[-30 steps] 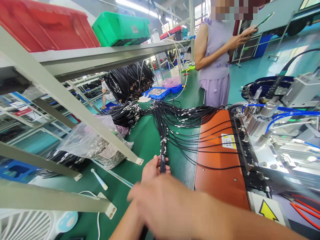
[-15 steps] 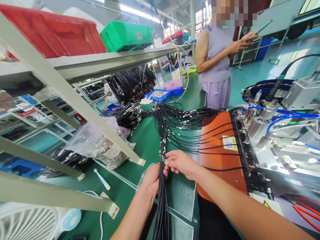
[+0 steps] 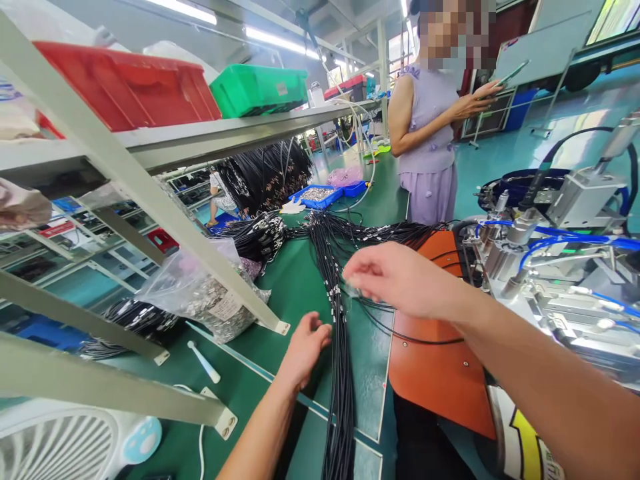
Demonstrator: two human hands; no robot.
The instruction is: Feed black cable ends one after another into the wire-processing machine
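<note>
A long bundle of black cables [image 3: 341, 373] with small metal ends runs down the green bench towards me. Just left of it is my left hand [image 3: 306, 350], apart from the cables, its fingers loosely bent and holding nothing. My right hand [image 3: 385, 277] is raised over the right side of the bundle, fingers pinched together. A bit of clear plastic film [image 3: 353, 291] shows at those fingertips, blurred. Beyond, more black cables [image 3: 395, 231] spread right towards an orange panel [image 3: 440, 373], and another cable heap [image 3: 260, 233] lies at the left.
A metal machine [image 3: 550, 233] with blue tubes stands at right. At left are a shelf post [image 3: 200, 247], a bag of metal parts [image 3: 215, 300], a white stick [image 3: 204, 362] and a fan [image 3: 65, 440]. A person [image 3: 433, 127] stands beyond the bench, holding a phone.
Both hands have let go of the cable bundle. My right hand has risen up and to the right; my left has drawn slightly left. The clear film near my left hand is gone from there.
</note>
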